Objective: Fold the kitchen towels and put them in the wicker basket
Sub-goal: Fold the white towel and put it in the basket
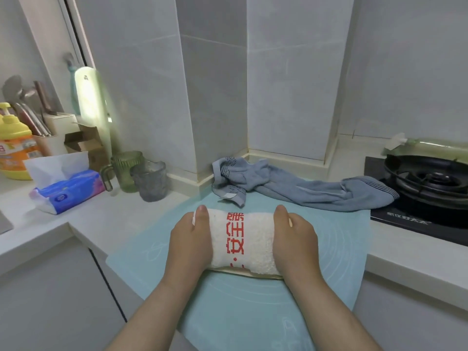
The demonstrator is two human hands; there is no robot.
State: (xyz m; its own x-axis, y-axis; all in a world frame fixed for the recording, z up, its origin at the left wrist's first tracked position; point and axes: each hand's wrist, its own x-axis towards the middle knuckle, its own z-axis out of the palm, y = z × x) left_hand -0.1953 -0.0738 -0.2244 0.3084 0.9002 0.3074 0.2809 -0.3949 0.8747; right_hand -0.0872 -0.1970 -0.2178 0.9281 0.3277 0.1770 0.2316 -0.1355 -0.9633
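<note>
Left hand (190,239) and right hand (295,236) clasp inward; thumbs forward.

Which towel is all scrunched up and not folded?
The blue-grey towel, bunched at the back of the mat. The white towel with red writing is folded, held by the left hand and right hand.

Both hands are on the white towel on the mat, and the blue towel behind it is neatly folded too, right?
Not quite: the head view shows the blue towel crumpled, not folded. The left hand and right hand do hold the white towel on the mat.
</note>
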